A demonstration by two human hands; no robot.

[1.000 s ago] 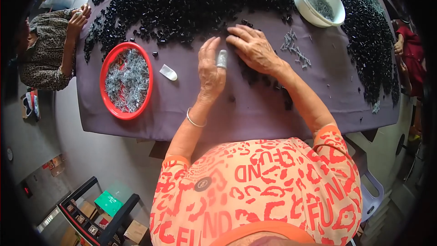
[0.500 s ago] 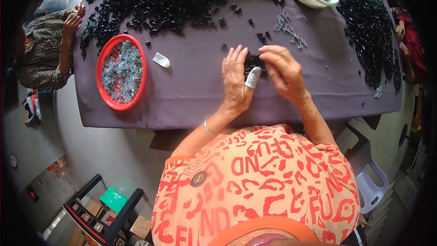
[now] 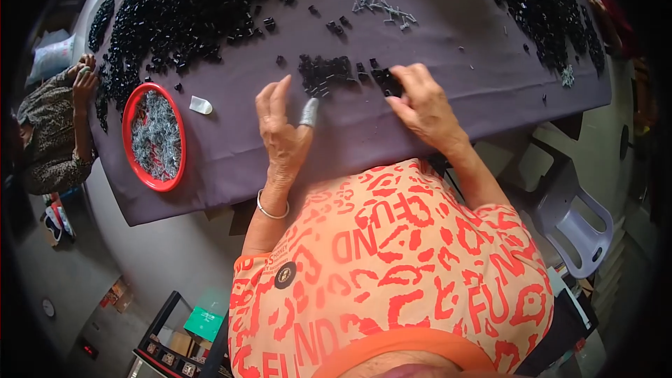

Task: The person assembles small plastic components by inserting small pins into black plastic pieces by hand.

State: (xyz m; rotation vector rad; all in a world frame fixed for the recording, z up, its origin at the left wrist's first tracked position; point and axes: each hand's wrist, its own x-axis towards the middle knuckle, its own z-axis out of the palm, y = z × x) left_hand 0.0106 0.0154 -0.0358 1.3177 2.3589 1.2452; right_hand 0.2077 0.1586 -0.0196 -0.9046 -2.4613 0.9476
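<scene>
Sweeping too hard could scatter the loose black pieces (image 3: 325, 75) into the grey pins (image 3: 381, 7) and mix them; strays already lie between. Left hand (image 3: 283, 129): fingers spread, nothing held, just left of the small cluster. Right hand (image 3: 425, 110): thumb and forefinger slightly apart, more black pieces at the tips; can't tell if pinched.

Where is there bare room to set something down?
Purple cloth is bare between the red basket and the left hand, toward the near edge. Between the right hand and the right black pile, only stray bits lie. Crowded: the left black pile and black pieces between the hands.
</scene>
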